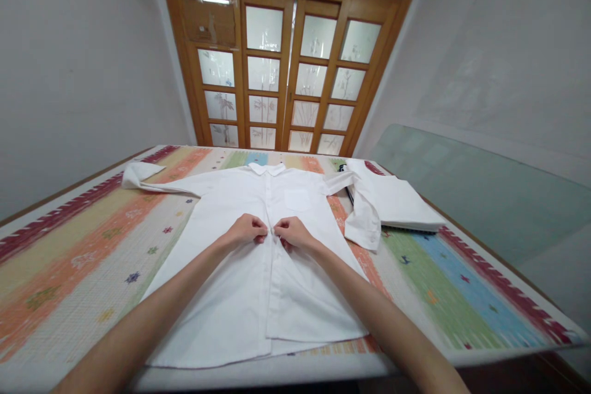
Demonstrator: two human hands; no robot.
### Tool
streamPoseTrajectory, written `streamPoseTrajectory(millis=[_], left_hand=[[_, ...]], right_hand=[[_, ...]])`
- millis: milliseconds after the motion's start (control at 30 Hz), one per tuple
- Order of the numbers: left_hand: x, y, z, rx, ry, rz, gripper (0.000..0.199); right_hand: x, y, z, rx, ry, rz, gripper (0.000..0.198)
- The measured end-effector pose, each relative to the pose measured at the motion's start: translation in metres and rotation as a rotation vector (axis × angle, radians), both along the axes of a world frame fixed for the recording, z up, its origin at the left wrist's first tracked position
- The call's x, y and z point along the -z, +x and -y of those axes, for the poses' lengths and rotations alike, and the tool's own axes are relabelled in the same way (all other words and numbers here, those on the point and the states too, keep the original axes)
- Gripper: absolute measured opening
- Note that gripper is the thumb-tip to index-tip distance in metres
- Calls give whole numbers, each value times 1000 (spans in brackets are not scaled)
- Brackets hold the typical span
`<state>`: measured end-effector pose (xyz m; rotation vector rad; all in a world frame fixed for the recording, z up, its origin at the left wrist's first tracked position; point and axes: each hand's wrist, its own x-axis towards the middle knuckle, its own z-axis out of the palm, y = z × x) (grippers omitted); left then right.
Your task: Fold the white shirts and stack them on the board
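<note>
A white long-sleeved shirt [212, 295] lies front up with its collar [266, 168] at the far end. My left hand [249, 229] pinches the edge of the front opening around the middle of the shirt. Just across from it, my right hand [292, 231] pinches the other edge, and the fingertips of both hands nearly meet. Below the hands the two front panels hang apart slightly at the hem. Any button between the fingers is too small to make out.
A striped, patterned cloth [152, 240] covers the table. On the right, a folded white cloth [401, 200] lies on a dark-edged flat object, against the shirt's sleeve [364, 221]. A pale green panel [480, 191] leans along the right wall; wooden glazed doors [286, 68] stand beyond.
</note>
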<state>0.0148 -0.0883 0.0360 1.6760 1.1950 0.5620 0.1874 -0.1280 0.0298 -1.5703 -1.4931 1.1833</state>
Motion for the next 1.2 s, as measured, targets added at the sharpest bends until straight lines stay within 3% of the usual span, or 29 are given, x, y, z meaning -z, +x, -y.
streamPoseTrajectory(millis=[300,600,833,1000,1200], left_hand=[[1,3,1,-25,-46,58,7],[-11,1,6,-1,-93,131,7],[-9,2,8,-30,-180,186,10],[-8,2,6,-23,-205,245,13],[-3,5,9,-198,-256,310,14]], right_hand=[[1,2,-2,37,56,-106,8],[1,-1,3,-2,-10,-125,9],[2,-1,2,25,2,-194,6],[4,0,0,-46,-10,-314,8],[-1,1,-1,-104,-65,-341,9]])
